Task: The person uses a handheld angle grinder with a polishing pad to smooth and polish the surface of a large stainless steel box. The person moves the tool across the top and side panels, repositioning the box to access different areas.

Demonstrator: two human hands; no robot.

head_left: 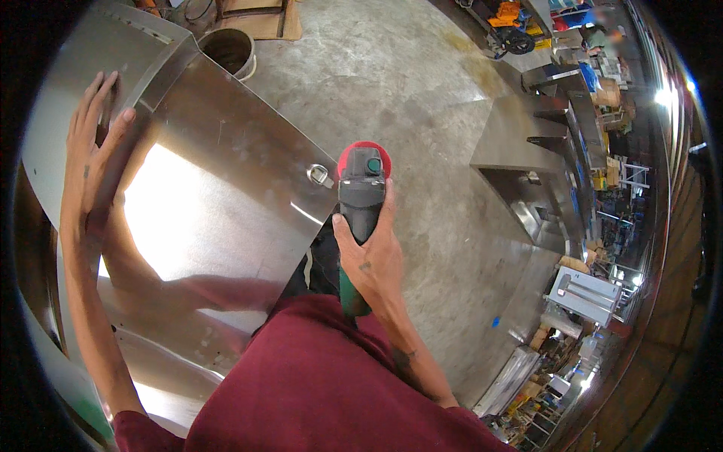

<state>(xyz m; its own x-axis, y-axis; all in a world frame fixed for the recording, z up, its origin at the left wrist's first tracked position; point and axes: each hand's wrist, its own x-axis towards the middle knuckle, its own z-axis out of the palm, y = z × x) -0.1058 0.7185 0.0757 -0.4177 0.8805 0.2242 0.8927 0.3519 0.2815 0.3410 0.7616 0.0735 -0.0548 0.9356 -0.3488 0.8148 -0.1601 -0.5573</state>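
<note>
My right hand [373, 260] is wrapped round the body of an angle grinder [362, 197], dark grey at the head and green toward the rear. A red disc [364, 146] shows at its far end, just beyond the right corner of a large shiny sheet-metal piece [226, 143]. Whether the disc touches the metal I cannot tell. With fingers spread, my left hand [94, 143] rests on the raised, folded part of the metal at the far left. A small metal latch or ring fitting [320, 175] sits on the sheet near the grinder.
Behind the sheet stands a bucket [227, 53] on the concrete floor [422, 128]. Stainless steel cabinets [527, 166] stand to the right. Farther right are a grey metal box [584, 294] and cluttered shelves. An orange machine with a wheel [518, 39] is at the back.
</note>
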